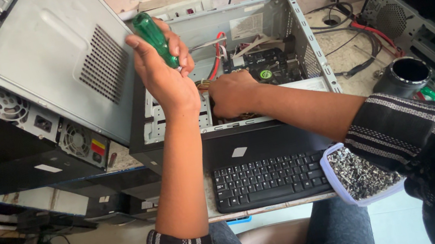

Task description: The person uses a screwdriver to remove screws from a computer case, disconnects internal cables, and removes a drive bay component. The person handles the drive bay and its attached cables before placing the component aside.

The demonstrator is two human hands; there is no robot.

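Nearest to you, a black keyboard (270,181) lies flat at the table's front edge, and just to its right, touching it, sits a white tray of small metal screws (362,173), partly covered by your striped right sleeve. Both lie between you and the open computer case (296,26) behind them, so your forearms reach over them.

Your left hand (162,75) is raised above the case's left front corner, its fingers wrapped tight around the green handle of a screwdriver (154,37); the handle points up and away, and the shaft is hidden behind your hand.

Your right hand (232,93) is down inside the case, curled closed over something near the fan; what it grips I cannot tell, since the knuckles hide it. Red and white cables (217,57) run just behind it, with a black board (267,66) beyond.

To the left, a second grey computer tower (44,68) leans tilted against the open case. Far right, a black cylinder (407,75) stands near another opened case (422,41), among loose wires.
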